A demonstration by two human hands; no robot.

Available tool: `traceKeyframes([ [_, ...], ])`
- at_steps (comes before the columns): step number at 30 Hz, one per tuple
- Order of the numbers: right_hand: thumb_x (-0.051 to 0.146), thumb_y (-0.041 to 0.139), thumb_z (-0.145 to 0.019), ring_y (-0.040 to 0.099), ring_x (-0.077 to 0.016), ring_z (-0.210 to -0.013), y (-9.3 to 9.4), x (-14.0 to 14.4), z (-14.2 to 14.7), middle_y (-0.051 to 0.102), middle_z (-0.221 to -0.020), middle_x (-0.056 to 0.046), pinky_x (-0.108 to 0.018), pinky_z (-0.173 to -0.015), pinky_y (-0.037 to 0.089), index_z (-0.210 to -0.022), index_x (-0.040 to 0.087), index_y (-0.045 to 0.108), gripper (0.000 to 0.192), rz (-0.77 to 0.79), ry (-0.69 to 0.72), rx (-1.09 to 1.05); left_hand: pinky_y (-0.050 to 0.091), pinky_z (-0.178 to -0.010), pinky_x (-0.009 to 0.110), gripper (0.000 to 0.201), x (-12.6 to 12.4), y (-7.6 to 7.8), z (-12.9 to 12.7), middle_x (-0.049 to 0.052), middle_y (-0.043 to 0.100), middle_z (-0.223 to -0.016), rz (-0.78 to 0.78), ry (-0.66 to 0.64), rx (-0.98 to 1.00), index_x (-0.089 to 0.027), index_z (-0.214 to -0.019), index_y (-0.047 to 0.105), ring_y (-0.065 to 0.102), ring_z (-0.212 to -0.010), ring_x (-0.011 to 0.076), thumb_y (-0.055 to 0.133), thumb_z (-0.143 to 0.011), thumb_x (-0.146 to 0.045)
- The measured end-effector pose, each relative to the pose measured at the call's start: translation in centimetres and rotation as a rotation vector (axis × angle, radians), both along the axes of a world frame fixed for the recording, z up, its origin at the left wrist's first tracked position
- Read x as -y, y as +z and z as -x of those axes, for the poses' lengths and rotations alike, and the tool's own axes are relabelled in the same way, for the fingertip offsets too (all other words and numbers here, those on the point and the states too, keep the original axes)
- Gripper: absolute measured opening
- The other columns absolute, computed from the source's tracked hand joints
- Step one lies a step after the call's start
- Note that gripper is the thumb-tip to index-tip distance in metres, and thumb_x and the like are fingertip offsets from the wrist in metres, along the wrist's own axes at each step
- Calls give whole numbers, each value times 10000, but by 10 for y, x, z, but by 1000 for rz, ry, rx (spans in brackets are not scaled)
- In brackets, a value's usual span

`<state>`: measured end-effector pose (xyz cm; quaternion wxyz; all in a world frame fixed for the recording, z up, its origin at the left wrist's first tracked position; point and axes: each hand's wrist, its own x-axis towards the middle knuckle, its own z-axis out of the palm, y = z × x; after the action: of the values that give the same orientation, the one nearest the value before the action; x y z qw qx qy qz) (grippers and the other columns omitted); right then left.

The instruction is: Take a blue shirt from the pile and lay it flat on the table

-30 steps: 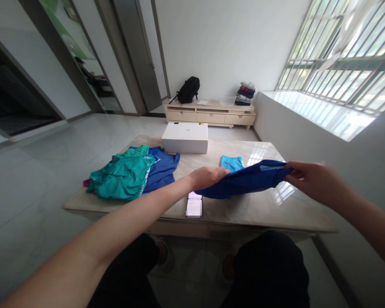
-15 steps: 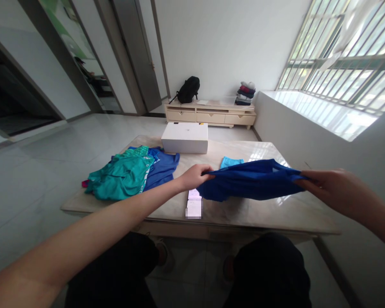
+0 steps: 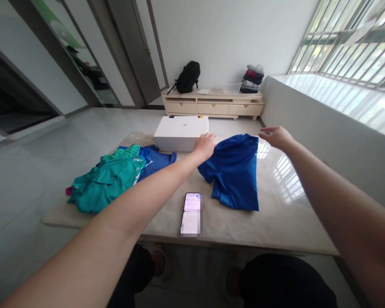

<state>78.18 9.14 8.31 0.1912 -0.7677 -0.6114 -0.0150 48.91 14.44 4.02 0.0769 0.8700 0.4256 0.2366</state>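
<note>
A blue garment (image 3: 235, 171) lies spread on the table (image 3: 167, 214), a short leg or sleeve pointing to the lower left. I cannot tell whether it is shorts or a shirt. My left hand (image 3: 205, 144) is at its upper left edge, fingers loosely bent and apart; whether the fingertips touch the cloth is unclear. Just off the upper right corner, my right hand (image 3: 276, 137) hovers with fingers stretched out and nothing in them. Nearer to me rests a lit phone (image 3: 191, 214).
Left on the table is a heap of green (image 3: 102, 184) and blue clothes (image 3: 158, 164). A white box (image 3: 181, 130) stands at the back edge. Beyond it, a low cabinet (image 3: 211, 107) bears a black backpack (image 3: 188, 77) and a stack of folded clothes (image 3: 253, 79).
The blue garment was held stretched in the air between both hands; now it lies on the table. My right hand has let go, and both hands have moved forward.
</note>
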Motion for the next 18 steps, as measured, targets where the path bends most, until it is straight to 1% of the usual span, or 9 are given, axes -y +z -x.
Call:
traceKeyframes([
  [2, 347, 562, -1012, 733, -281, -1003, -41, 3, 24, 715, -1257, -221, -406, -882, 558, -1363, 63, 662, 463, 9, -22, -3, 430, -1117, 479, 315, 16, -17, 0, 204, 642, -1374, -31, -54, -66, -120, -1258, 681, 579, -1289, 320, 577, -962, -128],
  [5, 362, 567, -997, 634, -329, -1285, -113, 41, 73, 489, -1587, -162, -444, -1041, 537, -1480, 193, 586, 513, 52, 98, 2, 347, -1220, 415, 315, 53, -43, 34, 102, 635, -1434, -46, -173, -172, -203, -1219, 720, 527, -1378, 247, 527, -985, -121],
  [7, 438, 575, -996, 400, -346, -1513, -160, 75, 104, 290, -1715, -93, -471, -1177, 434, -1573, 255, 475, 613, 92, 198, 20, 262, -1277, 399, 338, 74, -59, 76, 66, 630, -1461, -34, -176, -237, -224, -1219, 725, 485, -1431, 219, 514, -980, -112],
  [8, 480, 565, -998, 293, -366, -1564, -180, 90, 116, 232, -1736, -72, -522, -1218, 373, -1600, 276, 429, 650, 120, 226, 29, 243, -1287, 398, 341, 83, -66, 102, 60, 631, -1465, -20, -145, -267, -225, -1210, 732, 474, -1444, 215, 502, -982, -119],
  [10, 527, 500, -1021, 201, -405, -1587, -213, 112, 132, 219, -1737, -89, -618, -1238, 284, -1625, 258, 382, 672, 178, 234, 43, 259, -1282, 417, 336, 93, -77, 158, 83, 639, -1457, 11, -24, -318, -206, -1207, 739, 485, -1440, 235, 489, -988, -161],
  [12, 556, 435, -1039, 155, -406, -1597, -233, 122, 137, 219, -1736, -93, -653, -1254, 195, -1637, 243, 352, 680, 212, 227, 57, 236, -1282, 506, 371, 96, -85, 215, 144, 560, -1537, 27, 174, -345, -158, -1277, 710, 411, -1494, 313, 476, -1003, -246],
  [15, 589, 372, -1050, 98, -360, -1614, -242, 119, 132, 180, -1748, -51, -615, -1282, 110, -1647, 270, 320, 680, 219, 213, 77, 32, -1200, 779, 602, 95, -93, 291, 256, 222, -1707, 34, 539, -346, -61, -1500, 516, 93, -1579, 492, 421, -1027, -422],
  [16, 592, 357, -1052, 99, -350, -1615, -243, 117, 128, 177, -1749, -42, -607, -1284, 109, -1647, 278, 320, 674, 218, 204, 82, 37, -1155, 831, 692, 94, -96, 312, 267, 157, -1721, 76, 662, -346, -61, -1556, 442, 52, -1569, 534, 409, -1022, -500],
  [18, 596, 338, -1054, 120, -347, -1613, -242, 113, 121, 189, -1747, -39, -609, -1281, 125, -1643, 279, 328, 669, 221, 186, 86, 183, -1099, 856, 803, 93, -106, 345, 297, 215, -1697, 196, 802, -347, -74, -1604, 371, 159, -1531, 584, 406, -998, -600],
])
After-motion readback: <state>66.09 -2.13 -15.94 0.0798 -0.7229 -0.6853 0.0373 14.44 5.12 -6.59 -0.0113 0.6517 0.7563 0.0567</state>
